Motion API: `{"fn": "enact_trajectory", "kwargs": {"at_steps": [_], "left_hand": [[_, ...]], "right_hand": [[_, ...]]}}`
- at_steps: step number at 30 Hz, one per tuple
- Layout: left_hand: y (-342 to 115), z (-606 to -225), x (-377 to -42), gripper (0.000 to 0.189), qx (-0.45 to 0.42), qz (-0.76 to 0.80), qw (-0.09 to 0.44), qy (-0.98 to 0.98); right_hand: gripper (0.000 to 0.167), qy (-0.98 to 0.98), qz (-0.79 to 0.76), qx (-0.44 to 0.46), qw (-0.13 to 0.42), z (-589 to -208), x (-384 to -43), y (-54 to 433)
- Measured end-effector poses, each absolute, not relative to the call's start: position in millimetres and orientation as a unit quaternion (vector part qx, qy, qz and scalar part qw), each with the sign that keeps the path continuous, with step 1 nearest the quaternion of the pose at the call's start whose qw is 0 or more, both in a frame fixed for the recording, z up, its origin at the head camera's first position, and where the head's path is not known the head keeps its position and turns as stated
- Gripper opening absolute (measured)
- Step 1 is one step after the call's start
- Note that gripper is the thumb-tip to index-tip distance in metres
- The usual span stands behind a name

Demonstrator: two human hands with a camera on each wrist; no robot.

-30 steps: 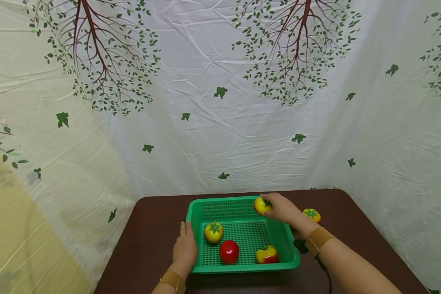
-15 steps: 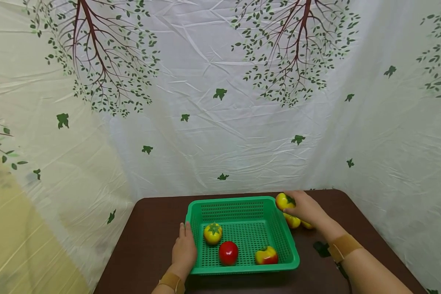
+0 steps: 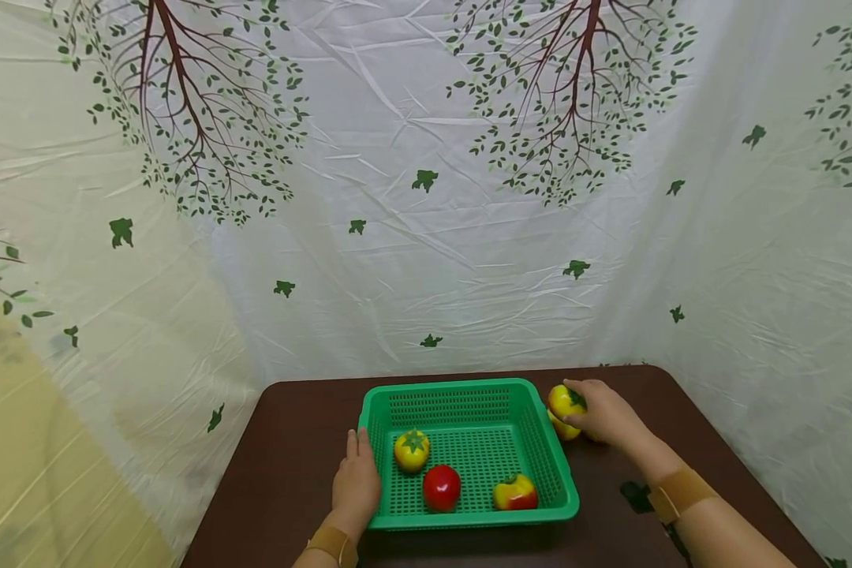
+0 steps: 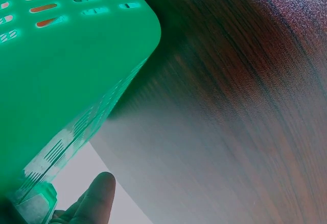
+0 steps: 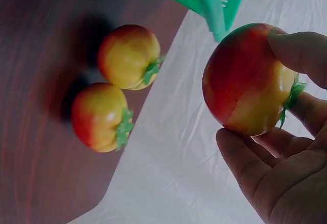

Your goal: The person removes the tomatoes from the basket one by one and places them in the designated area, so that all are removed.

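My right hand point(image 3: 607, 414), fingers grasping a fruit point(image 3: 564, 400), has moved from over the basket point(image 3: 472, 519) rightward, so it holds just three others point(image 3: 442, 488); my left hand point(image 3: 356, 483), fingers straight, touches its left side.

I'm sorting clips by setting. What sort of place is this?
Probably a curtained-off booth set up for tabletop work: tree-printed white curtains hang behind and beside a dark table, which holds a green basket.

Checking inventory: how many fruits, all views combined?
6. In the green basket: yellow fruit, red fruit, yellow-red fruit. In the right hand: held fruit. On the table: two fruits, partly hidden in the head view.
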State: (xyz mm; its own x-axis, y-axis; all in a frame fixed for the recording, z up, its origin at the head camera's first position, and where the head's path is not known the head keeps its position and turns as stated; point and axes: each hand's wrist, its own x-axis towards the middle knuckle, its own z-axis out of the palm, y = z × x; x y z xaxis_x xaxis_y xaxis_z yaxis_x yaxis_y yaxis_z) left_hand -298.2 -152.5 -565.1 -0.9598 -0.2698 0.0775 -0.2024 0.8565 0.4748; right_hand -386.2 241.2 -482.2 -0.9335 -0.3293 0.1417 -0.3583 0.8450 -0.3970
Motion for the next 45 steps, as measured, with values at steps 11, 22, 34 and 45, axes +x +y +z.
{"fn": "enact_trajectory", "kwargs": {"at_steps": [11, 22, 34, 45], "left_hand": [[-152.1, -565.1, -294.4, 0.056, 0.124, -0.235, 0.068, -0.962], [-154.2, -566.3, -295.9, 0.055, 0.118, -0.232, 0.063, -0.963], [-155.0, -565.1, -292.9, 0.055, 0.114, -0.235, 0.073, -0.963], [-156.7, -566.7, -292.5, 0.054, 0.109, -0.232, 0.083, -0.963]], "right_hand": [[0.06, -0.963, 0.216, 0.16, 0.033, -503.2, -371.9, 255.7], [0.06, -0.969, 0.206, 0.136, 0.022, -521.5, -366.3, 259.8], [0.057, -0.972, 0.193, 0.132, 0.034, -538.7, -358.2, 258.1], [0.055, -0.974, 0.199, 0.104, 0.008, -552.8, -355.2, 259.4]]}}
